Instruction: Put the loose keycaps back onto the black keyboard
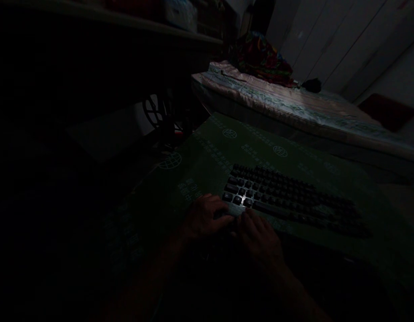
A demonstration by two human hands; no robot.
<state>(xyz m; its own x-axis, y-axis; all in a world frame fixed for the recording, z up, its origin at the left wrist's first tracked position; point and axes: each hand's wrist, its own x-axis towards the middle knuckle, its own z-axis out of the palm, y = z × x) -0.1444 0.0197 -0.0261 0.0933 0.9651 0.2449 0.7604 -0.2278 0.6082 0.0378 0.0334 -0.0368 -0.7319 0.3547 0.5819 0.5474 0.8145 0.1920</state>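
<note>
A black keyboard [277, 190] lies slanted on a green printed board [207, 152], its keys facing up. Pale gaps show between the keys at its left end. Just in front of that end, my left hand [207, 214] is closed, thumb stretched toward my right hand. My right hand [259, 232] is closed beside it, fingertips bent down near the keyboard's front edge. The fingertips of both hands almost meet. Whatever lies between them is too dark to make out. Below the keyboard, a dark shape [348, 259] stretches to the right, its outline mostly lost in shadow.
A bed [294, 105] with a patterned cover stands behind the board, with a bundle of colourful cloth [260, 58] on it. At upper left is a table edge [126, 22], with a spoked wheel [155, 112] below it. The room is very dark.
</note>
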